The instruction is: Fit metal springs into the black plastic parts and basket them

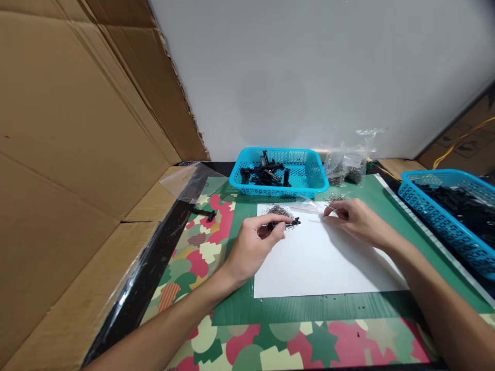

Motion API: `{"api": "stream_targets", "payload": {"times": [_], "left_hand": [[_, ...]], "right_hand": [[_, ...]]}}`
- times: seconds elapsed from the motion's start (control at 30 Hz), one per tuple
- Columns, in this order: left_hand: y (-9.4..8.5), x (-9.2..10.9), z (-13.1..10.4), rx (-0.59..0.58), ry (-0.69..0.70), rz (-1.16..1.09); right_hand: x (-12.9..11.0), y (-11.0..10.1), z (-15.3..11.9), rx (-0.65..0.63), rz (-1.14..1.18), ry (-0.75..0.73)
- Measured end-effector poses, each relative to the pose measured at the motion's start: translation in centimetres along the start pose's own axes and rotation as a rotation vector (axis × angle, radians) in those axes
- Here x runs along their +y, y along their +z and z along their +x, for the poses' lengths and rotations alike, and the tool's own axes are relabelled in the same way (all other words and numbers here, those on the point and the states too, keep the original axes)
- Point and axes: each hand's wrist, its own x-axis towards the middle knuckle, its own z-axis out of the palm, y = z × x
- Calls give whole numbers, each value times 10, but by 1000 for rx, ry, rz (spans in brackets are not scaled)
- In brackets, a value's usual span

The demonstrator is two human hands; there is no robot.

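Note:
My left hand [253, 245] is closed round a small black plastic part [295, 222], held above the left side of a white paper sheet [328, 263]. My right hand [353, 219] pinches a thin metal tool [331, 207] between thumb and fingertips, to the right of the black part and apart from it. A pile of tiny metal pieces [279, 210] lies on the paper just behind my left fingers. Another small heap [337, 198] of them lies behind my right hand. Between the heaps is a clear plastic bag [307, 205].
A blue basket [278, 192] with black parts stands at the back; another blue basket [444, 219] full of them is at the right. Bags of metal pieces [350, 172] stand beside the back basket. One black part [204, 213] lies at the left. Cardboard [77, 129] walls the left side.

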Motion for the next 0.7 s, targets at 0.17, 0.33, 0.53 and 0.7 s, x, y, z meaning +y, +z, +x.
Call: {"api": "stream_targets", "payload": {"times": [0.17, 0.33, 0.53, 0.7], "left_hand": [[-1, -1, 0, -10, 9, 12], [-1, -1, 0, 0, 73, 30], [0, -3, -1, 4, 81, 31], [-2, -6, 0, -22, 147, 84]], "right_hand": [[3, 4, 1, -22, 6, 10], [-2, 5, 0, -56, -44, 25], [-9, 4, -2, -75, -52, 46], [-17, 1, -7, -92, 357, -60]]}}
